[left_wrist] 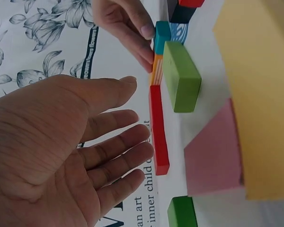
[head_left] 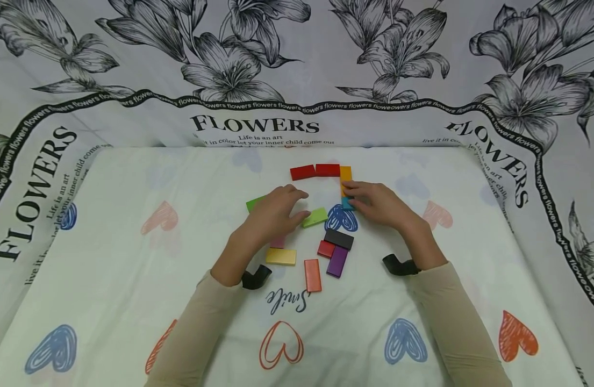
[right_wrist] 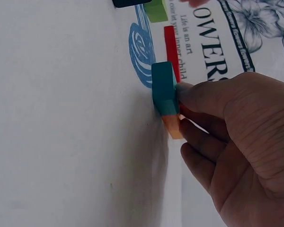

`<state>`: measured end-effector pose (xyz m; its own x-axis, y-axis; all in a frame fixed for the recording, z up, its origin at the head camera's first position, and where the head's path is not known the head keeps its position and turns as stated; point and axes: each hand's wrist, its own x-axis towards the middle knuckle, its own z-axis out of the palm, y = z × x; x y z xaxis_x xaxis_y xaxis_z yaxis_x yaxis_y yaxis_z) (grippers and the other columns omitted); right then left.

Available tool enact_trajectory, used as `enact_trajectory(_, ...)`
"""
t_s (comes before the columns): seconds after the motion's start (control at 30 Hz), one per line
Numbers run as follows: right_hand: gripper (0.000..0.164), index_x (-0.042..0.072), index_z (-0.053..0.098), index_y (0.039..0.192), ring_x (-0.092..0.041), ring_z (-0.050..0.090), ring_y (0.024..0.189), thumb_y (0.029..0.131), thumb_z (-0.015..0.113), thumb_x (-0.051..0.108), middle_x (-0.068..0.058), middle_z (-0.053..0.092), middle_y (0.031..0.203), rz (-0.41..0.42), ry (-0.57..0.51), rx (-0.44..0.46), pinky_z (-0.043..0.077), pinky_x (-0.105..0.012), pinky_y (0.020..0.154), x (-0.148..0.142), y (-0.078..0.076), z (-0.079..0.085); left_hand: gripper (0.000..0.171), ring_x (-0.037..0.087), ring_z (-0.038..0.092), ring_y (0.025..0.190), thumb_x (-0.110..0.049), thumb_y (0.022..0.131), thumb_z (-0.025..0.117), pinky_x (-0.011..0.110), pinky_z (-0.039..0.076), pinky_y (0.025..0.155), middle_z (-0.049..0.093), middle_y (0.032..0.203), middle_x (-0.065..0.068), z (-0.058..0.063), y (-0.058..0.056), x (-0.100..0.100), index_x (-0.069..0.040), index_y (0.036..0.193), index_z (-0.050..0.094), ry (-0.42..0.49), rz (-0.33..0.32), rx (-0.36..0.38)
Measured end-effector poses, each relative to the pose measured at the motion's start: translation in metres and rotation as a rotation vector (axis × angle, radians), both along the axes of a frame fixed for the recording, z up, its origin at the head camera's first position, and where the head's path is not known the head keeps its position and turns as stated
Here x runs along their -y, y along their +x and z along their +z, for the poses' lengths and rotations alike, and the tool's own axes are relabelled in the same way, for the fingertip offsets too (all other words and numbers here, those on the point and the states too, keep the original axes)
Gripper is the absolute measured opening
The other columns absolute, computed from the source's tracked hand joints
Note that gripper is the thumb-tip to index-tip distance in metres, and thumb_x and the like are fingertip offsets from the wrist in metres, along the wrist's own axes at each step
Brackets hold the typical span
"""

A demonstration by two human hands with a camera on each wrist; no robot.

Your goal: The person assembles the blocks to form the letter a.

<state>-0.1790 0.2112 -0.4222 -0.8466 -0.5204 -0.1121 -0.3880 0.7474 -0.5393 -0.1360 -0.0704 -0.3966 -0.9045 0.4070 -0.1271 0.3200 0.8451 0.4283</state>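
Observation:
My right hand (head_left: pixel 380 204) touches two blocks at the right end of a curved row. Its thumb rests against the side of a teal block (right_wrist: pixel 164 87), and its fingers lie at an orange block (head_left: pixel 345 173) joined end to end with it. Two red blocks (head_left: pixel 328 170) continue the row leftward from the orange one. My left hand (head_left: pixel 273 212) hovers with loosely bent fingers and holds nothing. Near its thumb lies a light green block (head_left: pixel 316 217). Below and beside it are a darker green block (head_left: pixel 253 204) and a pink block (head_left: pixel 277 243), both partly hidden in the head view.
Nearer to me lie a yellow block (head_left: pixel 281 257), a coral block (head_left: pixel 313 276) and a cluster of black (head_left: pixel 338 238), small red (head_left: pixel 326 248) and purple (head_left: pixel 337 262) blocks. A white cloth (head_left: pixel 108 269) printed with hearts covers the table. Behind hangs a flower-patterned sheet (head_left: pixel 316 59).

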Motion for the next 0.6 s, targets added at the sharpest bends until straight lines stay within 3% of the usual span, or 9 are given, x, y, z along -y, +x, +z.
enact_trajectory(0.2,0.042,0.006,0.061,0.147,-0.038,0.045,0.154,0.106,0.064,0.015,-0.009,0.053,0.162,-0.007,0.004,-0.002,0.037,-0.058,0.126,0.0,0.0,-0.001,0.049,0.025,0.063,0.131,-0.035,0.1,0.073,0.043,0.055,0.113,0.069,0.138,0.007,-0.001,0.009,-0.01,-0.015,0.144,0.066,-0.012,-0.043,-0.007)
enact_trajectory(0.47,0.043,0.007,0.06,0.148,-0.037,0.044,0.155,0.106,0.064,0.015,-0.009,0.052,0.163,-0.009,0.003,0.007,0.037,-0.057,0.126,0.001,0.0,-0.001,0.043,0.024,0.067,0.119,-0.032,0.099,0.075,0.04,0.058,0.104,0.072,0.128,0.007,-0.004,0.024,-0.021,-0.014,0.137,0.07,0.005,-0.066,-0.074)
enact_trajectory(0.6,0.043,0.007,0.061,0.147,-0.037,0.046,0.154,0.106,0.064,0.015,-0.009,0.053,0.162,-0.004,0.002,-0.006,0.038,-0.057,0.126,0.0,0.0,-0.001,0.042,0.022,0.067,0.108,-0.037,0.1,0.073,0.036,0.059,0.094,0.073,0.118,0.007,-0.004,0.033,-0.032,-0.011,0.133,0.072,-0.001,-0.066,-0.052)
